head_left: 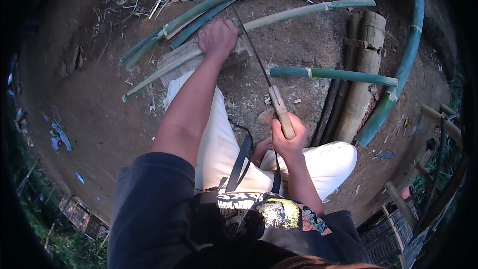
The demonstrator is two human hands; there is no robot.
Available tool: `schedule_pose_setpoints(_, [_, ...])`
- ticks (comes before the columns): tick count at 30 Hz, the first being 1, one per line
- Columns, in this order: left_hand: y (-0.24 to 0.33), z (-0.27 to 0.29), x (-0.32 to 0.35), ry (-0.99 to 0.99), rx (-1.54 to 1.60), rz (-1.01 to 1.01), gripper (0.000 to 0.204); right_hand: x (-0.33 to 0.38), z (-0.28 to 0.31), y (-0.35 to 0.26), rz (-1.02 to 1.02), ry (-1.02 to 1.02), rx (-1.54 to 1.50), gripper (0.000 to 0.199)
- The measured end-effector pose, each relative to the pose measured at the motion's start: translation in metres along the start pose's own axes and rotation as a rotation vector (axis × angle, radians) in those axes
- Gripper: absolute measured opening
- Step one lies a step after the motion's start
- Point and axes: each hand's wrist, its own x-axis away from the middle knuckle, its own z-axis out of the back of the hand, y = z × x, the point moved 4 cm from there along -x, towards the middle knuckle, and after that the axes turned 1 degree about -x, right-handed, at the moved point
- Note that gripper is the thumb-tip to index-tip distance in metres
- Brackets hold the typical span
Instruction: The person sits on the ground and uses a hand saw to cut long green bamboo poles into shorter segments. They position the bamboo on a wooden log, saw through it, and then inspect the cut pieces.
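— Two hands are working here; what are mine doing?

— Your left hand (pixel 218 38) is reaching far forward, pressing down with curled fingers on a split bamboo strip (pixel 279 17) where it is lying across a wooden block (pixel 239 52). Your right hand (pixel 288 142) is closing tight around the pale wooden handle of a knife (pixel 273 97), close to your knee.

— Where is the blade pointing?

— It is running thin and dark away from you, up toward the strip, just beside your left hand; whether it is touching the bamboo I cannot tell.

— And around me?

— More green bamboo poles (pixel 332 73) are lying on the dirt ground (pixel 99 99), with a bundle of dry brown stalks (pixel 362 69) well to your right. You are sitting in white trousers.
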Motion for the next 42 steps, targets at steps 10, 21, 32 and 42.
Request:
schedule_pose_setpoints(10, [0.008, 0.007, 0.004, 0.03, -0.001, 0.072, 0.043, -0.015, -0.011, 0.008, 0.021, 0.0, -0.012, 0.008])
schedule_pose_setpoints(21, [0.001, 0.0, 0.004, 0.085, 0.002, 0.08, 0.042, -0.019, -0.034, 0.012, 0.061, 0.043, -0.027, 0.008])
schedule_pose_setpoints(32, [0.0, -0.003, -0.007, 0.105, -0.022, 0.078, 0.046, -0.019, -0.039, 0.024, 0.011, 0.044, -0.054, 0.007])
schedule_pose_setpoints(42, [-0.002, -0.003, -0.004, 0.094, -0.04, 0.082, 0.044, -0.022, -0.034, 0.032, -0.019, -0.008, -0.013, 0.006])
